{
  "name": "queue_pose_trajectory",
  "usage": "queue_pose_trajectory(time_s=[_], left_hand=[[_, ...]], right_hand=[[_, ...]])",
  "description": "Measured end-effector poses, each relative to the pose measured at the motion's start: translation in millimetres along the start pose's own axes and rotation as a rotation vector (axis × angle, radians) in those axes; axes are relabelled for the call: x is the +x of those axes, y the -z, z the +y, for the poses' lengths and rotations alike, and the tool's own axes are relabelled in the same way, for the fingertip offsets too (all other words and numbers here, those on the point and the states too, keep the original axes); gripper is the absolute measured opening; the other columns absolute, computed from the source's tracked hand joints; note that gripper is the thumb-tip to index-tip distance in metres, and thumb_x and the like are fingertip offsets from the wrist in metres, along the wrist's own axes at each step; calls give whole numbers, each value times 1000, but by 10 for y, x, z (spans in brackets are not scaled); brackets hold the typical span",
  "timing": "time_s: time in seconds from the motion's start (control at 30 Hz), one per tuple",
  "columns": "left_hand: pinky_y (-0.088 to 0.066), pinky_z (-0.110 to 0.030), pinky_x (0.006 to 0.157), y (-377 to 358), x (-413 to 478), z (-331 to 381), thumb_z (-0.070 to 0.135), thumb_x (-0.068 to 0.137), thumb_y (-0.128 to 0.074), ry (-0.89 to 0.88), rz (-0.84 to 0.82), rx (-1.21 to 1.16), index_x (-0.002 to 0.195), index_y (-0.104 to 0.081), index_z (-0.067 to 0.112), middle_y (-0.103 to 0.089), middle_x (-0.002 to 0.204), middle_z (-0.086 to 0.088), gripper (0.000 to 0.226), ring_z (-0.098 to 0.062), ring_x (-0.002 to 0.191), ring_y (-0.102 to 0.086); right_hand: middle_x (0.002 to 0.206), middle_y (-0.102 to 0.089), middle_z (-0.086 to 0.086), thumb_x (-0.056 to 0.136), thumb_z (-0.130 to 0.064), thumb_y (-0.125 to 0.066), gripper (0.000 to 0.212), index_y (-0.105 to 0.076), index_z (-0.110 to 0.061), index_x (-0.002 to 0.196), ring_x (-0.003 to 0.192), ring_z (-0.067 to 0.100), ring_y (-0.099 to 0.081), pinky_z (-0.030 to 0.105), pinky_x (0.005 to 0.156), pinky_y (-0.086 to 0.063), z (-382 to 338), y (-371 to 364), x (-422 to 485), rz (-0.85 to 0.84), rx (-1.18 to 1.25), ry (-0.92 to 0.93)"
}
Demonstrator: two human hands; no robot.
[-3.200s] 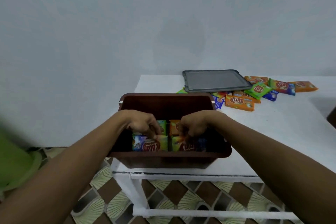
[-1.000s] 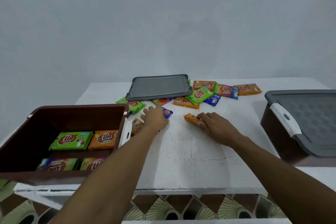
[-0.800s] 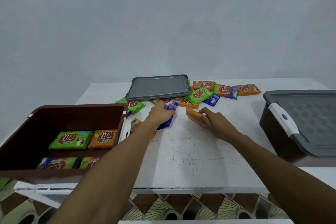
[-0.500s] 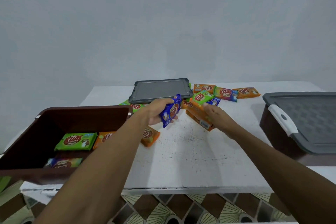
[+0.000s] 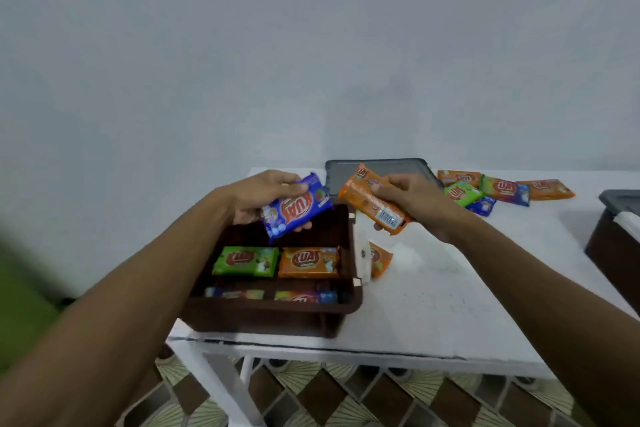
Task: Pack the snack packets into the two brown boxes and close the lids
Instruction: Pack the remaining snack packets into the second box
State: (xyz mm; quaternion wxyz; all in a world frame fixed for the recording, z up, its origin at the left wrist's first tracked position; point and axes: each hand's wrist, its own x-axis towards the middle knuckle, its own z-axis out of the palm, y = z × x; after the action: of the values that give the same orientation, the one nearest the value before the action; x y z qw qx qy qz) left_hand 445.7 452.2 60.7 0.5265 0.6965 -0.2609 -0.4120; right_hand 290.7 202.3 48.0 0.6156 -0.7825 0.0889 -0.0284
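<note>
The left hand (image 5: pixel 258 196) held a blue packet (image 5: pixel 296 211) over the open brown box (image 5: pixel 273 314), fingers curled round it. The right hand (image 5: pixel 410 199) gripped orange packets (image 5: pixel 372 203).

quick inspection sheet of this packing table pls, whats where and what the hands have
surface: white table, open brown box at its near left corner
job's things: green packet and orange packet lie flat in the open box, more nearer its front wall; stray packet on the table beside its right side; loose packets at the back; grey lid flat at the back; second brown box, lidded, at the right edge
clutter: nothing seen
hands: left hand grips a blue packet over the open box; right hand grips held orange packets, number unclear
cables: nothing seen
surroundings: plain wall, patterned floor tiles
</note>
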Motion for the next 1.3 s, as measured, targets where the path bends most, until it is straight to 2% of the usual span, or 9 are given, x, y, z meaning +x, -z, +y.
queue_pose_trajectory(time_s=[0.17, 0.27, 0.37, 0.5, 0.6, 0.9, 1.0, 1.13, 1.3], left_hand=[[-56, -32, 69, 499, -229, -290, 22, 91, -66, 74, -21, 361, 103, -66, 9, -74, 93, -14, 18, -19, 75, -70], [-56, -39, 74, 611, -214, -436, 20, 92, -65, 106, -93, 509, 109, -59, 11, -75, 97, -13, 20, -23, 83, -71], [-57, -30, 73, 666, -187, -571, 21, 92, -64, 49, -142, 697, 108, -64, 15, -74, 101, -7, 17, -16, 87, -71], [-55, -28, 76, 673, -137, -753, 23, 93, -61, 3, -146, 956, 112, -68, 21, -71, 102, -1, 20, -12, 89, -68], [-53, -27, 77, 651, -105, -816, 24, 93, -62, -35, -107, 1081, 118, -67, 23, -68, 105, 2, 25, -11, 93, -64], [-54, -36, 85, 655, -126, -727, 20, 96, -56, -47, -100, 1007, 121, -65, 18, -68, 109, -2, 26, -16, 98, -64], [-54, -39, 89, 614, -127, -724, 15, 95, -57, -46, -1, 1121, 125, -64, 17, -66, 118, -2, 31, -19, 106, -63], [-56, -39, 81, 604, -144, -729, 18, 90, -64, -123, 160, 1258, 115, -68, 23, -72, 104, 4, 26, -15, 93, -67], [-55, -22, 62, 606, -150, -739, 19, 87, -71, -59, -43, 846, 106, -71, 13, -75, 87, 0, 21, -10, 74, -70]], right_hand=[[93, -74, 3, 90, -29, -66, 15, -68, -19, 101, 79, 15, -69, 28, 68, -52, -325, -518, 177, -90, -260, -3], [89, -72, -7, 89, -31, -66, 16, -68, -22, 103, 77, 7, -68, 22, 64, -48, -430, -815, 268, -215, -569, 7], [78, -64, -12, 88, -27, -66, 13, -69, -23, 100, 74, 9, -61, 23, 63, -43, -375, -1103, 385, -311, -927, 26], [105, -63, 0, 86, -26, -64, 20, -67, -31, 106, 97, 25, -62, 35, 75, -46, -140, -1358, 460, -211, -1230, -19], [110, -62, 4, 85, -22, -62, 25, -65, -30, 109, 97, 28, -62, 37, 75, -46, -20, -1409, 455, -96, -1332, 36], [97, -61, -7, 83, -28, -69, 15, -60, -34, 93, 91, 14, -57, 34, 79, -48, -207, -1234, 484, -207, -1069, 99], [93, -58, -7, 80, -29, -68, 14, -55, -33, 85, 88, 17, -56, 35, 70, -47, -161, -1249, 473, -135, -1191, 159], [84, -52, -5, 78, -30, -68, 16, -51, -27, 78, 78, 19, -55, 27, 53, -33, 33, -1325, 482, -214, -1390, 208], [91, -55, -5, 71, -45, -78, 32, -57, -28, 88, 80, 15, -53, 25, 56, -38, 63, -1324, 586, -360, -1470, 62]])
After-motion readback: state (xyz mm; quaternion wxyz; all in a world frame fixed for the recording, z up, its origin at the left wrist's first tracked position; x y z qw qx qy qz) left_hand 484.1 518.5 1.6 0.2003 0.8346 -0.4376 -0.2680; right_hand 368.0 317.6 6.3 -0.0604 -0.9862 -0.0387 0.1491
